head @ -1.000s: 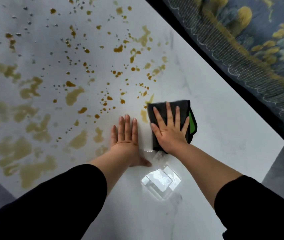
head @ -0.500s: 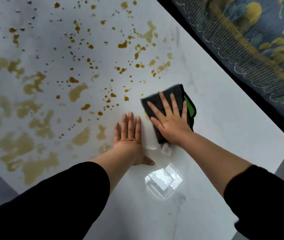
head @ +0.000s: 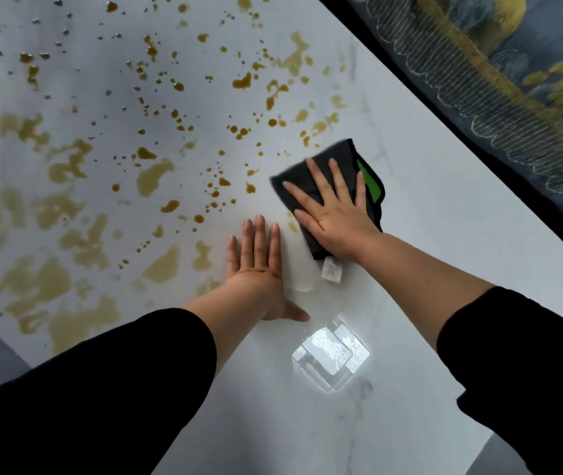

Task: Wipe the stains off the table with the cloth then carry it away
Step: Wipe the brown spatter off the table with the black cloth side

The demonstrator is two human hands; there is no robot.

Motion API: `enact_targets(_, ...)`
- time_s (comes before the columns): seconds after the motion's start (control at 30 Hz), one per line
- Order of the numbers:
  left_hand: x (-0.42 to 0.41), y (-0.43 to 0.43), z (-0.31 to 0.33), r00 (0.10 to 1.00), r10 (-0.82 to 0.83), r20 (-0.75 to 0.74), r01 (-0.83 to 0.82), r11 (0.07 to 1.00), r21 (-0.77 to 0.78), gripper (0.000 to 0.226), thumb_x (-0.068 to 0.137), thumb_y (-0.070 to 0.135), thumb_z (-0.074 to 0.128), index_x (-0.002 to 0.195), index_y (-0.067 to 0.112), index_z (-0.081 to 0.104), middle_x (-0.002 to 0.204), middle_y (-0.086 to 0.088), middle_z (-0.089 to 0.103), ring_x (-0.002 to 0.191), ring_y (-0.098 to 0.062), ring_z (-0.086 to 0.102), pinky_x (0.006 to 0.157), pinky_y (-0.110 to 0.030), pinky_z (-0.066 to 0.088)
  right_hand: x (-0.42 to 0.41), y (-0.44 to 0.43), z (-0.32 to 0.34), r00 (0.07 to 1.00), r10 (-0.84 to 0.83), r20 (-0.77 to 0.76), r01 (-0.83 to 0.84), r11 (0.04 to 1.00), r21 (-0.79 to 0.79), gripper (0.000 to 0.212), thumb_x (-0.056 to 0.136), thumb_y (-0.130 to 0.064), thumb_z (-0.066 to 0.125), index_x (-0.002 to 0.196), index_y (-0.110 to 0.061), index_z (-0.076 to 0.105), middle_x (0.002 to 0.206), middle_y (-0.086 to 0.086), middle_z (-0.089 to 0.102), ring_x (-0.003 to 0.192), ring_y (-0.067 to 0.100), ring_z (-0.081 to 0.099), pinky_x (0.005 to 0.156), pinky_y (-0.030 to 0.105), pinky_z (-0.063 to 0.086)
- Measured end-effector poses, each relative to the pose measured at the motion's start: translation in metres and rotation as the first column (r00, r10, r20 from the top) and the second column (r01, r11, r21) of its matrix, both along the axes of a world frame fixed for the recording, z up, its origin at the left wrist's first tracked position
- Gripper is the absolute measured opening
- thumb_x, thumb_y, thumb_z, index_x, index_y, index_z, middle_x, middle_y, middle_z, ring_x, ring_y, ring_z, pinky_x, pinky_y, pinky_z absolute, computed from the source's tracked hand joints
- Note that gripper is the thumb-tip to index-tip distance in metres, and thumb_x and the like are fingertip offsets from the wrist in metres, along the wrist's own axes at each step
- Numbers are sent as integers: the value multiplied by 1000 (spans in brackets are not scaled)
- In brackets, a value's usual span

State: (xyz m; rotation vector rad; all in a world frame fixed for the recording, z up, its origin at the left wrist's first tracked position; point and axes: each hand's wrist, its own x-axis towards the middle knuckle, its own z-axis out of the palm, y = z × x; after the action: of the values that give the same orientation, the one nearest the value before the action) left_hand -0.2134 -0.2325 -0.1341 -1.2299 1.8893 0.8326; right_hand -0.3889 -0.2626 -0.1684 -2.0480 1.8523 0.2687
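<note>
The white surface [head: 444,234] fills the view, with brown stains [head: 149,176] covering its left and far parts while the near right part is bare. The dark cloth [head: 348,154] lies at the edge of the stained area, its long axis pointing away from the person. The right hand [head: 336,217] presses it flat with fingers spread and straight. The left hand [head: 256,265] lies open and empty just beside it. The stains lie ahead and leftward, so the right hand probably sweeps that way.
</note>
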Motion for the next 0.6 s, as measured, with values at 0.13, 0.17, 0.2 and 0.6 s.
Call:
enact_targets(0.13, -1, 1, 2, 1000, 5, 8, -5, 1000, -2, 150, 59, 87, 58, 123, 9, -52, 123, -13, -62, 113, -31, -58, 102, -51, -31, -12, 43, 4, 990, 140, -27, -141, 990, -20, 49, 96, -60, 6, 142, -57, -10, 159, -7, -20, 145, 26, -21, 111, 60, -13)
enact_targets(0.17, -1, 1, 2, 1000, 6, 4, -6, 1000, -2, 150, 59, 87, 59, 123, 9, -51, 123, -13, -62, 114, -31, -57, 103, -51, -30, -15, 55, 5, 985, 168, -34, -169, 986, -15, 49, 96, -60, 7, 142, -57, -9, 159, -6, -18, 145, 27, -19, 111, 60, -13)
enact_targets(0.2, -1, 1, 2, 1000, 8, -1, -8, 1000, -1, 150, 59, 87, 58, 124, 9, -51, 123, -13, -62, 114, -31, -57, 105, -52, -29, -18, 67, 6, 980, 193, -40, -193, 981, -9, 49, 95, -60, 7, 142, -56, -8, 159, -6, -16, 146, 28, -17, 111, 61, -12)
enact_targets(0.6, 1, 1, 2, 1000, 1, -21, 0, 1000, 12, 147, 62, 85, 58, 127, 9, -49, 126, -14, -61, 114, -31, -57, 108, -52, -28, -8, -22, 5, 961, -277, 6, 275, 956, 99, 50, 96, -61, 11, 139, -60, -15, 154, -13, -32, 140, 21, -31, 106, 59, -21)
